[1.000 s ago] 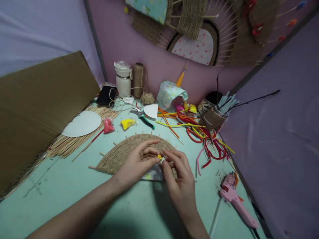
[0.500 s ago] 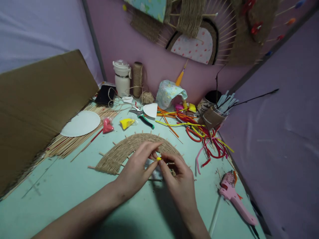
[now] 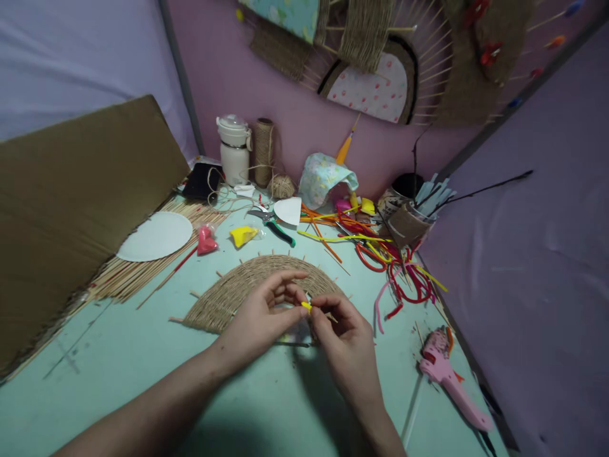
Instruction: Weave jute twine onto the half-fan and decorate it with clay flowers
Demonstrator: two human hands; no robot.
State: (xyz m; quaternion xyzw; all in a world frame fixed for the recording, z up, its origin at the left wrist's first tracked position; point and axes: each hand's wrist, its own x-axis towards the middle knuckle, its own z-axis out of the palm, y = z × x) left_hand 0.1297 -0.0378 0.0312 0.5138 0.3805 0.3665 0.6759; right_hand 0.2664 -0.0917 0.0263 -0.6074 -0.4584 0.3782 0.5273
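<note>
A small lump of yellow modelling clay (image 3: 307, 307) is pinched between my two hands over the middle of the table. My right hand (image 3: 343, 330) grips it between thumb and forefinger. My left hand (image 3: 261, 314) has its thumb tip against the clay's left side, the forefinger raised and the other fingers curled behind. Beneath both hands lies a fan-shaped piece woven of twine on thin sticks (image 3: 209, 304); its lower middle, with some patterned fabric, is partly hidden by them. A clear bag of yellow clay (image 3: 243, 237) rests behind it, beside a bag of red clay (image 3: 207, 240).
Green-handled pruning shears (image 3: 280, 233) lie at the back, left of tangled coloured pipe cleaners (image 3: 409, 279). A pink glue gun (image 3: 451, 381) sits on the right. Thin sticks (image 3: 157, 254), a white oval (image 3: 157, 237) and leaning cardboard (image 3: 85, 190) take up the left.
The yellow clay has turned and shows as a longer strip. My left fingers have spread a little from the pinch, and my right hand has shifted slightly right.
</note>
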